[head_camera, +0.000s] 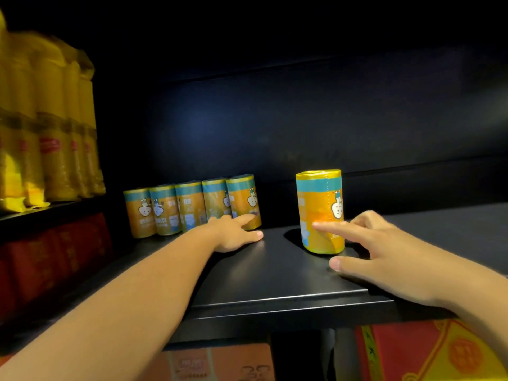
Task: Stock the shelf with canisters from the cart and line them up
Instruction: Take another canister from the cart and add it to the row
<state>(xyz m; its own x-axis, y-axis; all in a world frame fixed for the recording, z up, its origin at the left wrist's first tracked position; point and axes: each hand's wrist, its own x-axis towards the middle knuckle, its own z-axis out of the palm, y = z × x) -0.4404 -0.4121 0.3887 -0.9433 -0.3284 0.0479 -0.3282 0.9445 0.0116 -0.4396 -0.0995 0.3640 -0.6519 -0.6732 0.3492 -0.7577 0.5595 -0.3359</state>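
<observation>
Neither hand grips anything. Right hand [384, 251] is spread, its forefinger straight and touching the front of the lone canister [320, 211], thumb low by the shelf [275, 276]. Left hand [233, 235] is likewise spread, forefinger touching the base of the end canister [243, 199] in the row [189, 209] of five, thumb on the shelf. Lone canister stands upright, well apart from the row's right end and nearer the front edge. Its wrapper looks creased and soft near the bottom.

Assessment: the step in hand is closing the gap and aligning. Push low on the body, not the top, to avoid tipping. Slide it left and back until it touches the end canister. Brace the row with the left hand so it does not shift.
</observation>
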